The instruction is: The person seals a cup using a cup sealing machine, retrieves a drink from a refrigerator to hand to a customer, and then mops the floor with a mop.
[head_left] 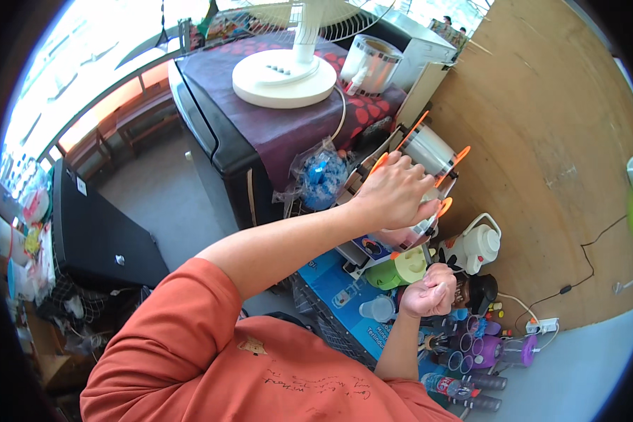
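Observation:
My left hand (397, 190) lies over the top of a machine with orange discs that looks like a cup sealer, back of the hand up, fingers bent down onto it. Part of the machine is hidden beneath that hand. A roll of clear film (429, 150) sits between orange discs just beyond my fingers. My right hand (429, 292) is closed beside the machine, near a dark handle-like piece (427, 254); what its curled fingers hold, if anything, I cannot make out. A light green jug (392, 271) and a clear plastic cup (378, 308) stand close by.
A white fan (285, 79) and another film roll (371, 65) stand on the purple cloth (274, 133) at the back. A cream flask (476, 245) is by the wooden wall (541, 141). Bottles (446, 385) and a purple blender (517, 350) crowd the right. A black cabinet (98, 225) stands left.

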